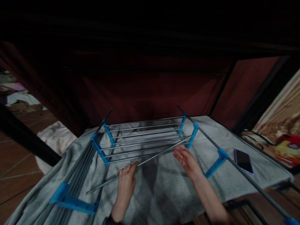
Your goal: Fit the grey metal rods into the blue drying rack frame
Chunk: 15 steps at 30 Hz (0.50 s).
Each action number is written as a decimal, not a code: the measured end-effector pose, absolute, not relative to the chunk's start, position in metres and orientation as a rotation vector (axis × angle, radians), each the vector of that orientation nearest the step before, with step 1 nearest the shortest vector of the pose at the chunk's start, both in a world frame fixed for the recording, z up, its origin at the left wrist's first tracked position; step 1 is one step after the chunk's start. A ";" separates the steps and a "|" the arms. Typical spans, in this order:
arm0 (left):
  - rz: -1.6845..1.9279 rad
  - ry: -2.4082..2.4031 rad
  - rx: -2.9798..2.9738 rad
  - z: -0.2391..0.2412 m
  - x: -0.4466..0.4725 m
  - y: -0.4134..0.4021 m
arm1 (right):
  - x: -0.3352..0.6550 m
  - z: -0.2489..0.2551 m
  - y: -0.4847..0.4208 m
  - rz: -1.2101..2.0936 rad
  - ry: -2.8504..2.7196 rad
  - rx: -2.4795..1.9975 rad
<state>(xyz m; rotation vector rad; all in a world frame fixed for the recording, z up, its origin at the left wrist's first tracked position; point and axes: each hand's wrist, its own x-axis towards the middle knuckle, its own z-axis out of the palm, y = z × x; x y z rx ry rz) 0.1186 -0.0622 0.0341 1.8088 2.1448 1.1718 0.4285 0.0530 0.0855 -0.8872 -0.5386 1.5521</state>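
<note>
A thin metal rod (152,158) runs slantwise across a partly assembled rack of grey tubes and blue plastic brackets. My left hand (126,182) is closed around the rod left of its middle, thumb on top. The rod's near left end points free; its far end lies by a blue bracket (192,135) on the right, and whether it sits in the bracket I cannot tell. Close to that end, my right hand (187,162) has its fingers apart, with the fingertips beside the rod. Behind, several rungs (145,128) span between the left and right side poles (211,142).
Several loose tubes (78,175) lie along the left side. Beneath everything is a grey cloth (164,193). A phone (243,161) rests on it at the right. Dark red panels (145,93) close off the back, and a red-and-yellow packet (288,148) is at the far right.
</note>
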 end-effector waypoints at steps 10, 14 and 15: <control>0.781 2.172 2.087 0.002 0.094 -0.064 | 0.437 0.068 0.063 1.392 -0.560 -0.905; 0.834 2.183 2.043 -0.004 0.083 -0.064 | 0.440 0.065 0.064 1.374 -0.572 -0.903; 0.848 2.201 2.037 -0.005 0.080 -0.065 | 0.442 0.065 0.065 1.371 -0.576 -0.902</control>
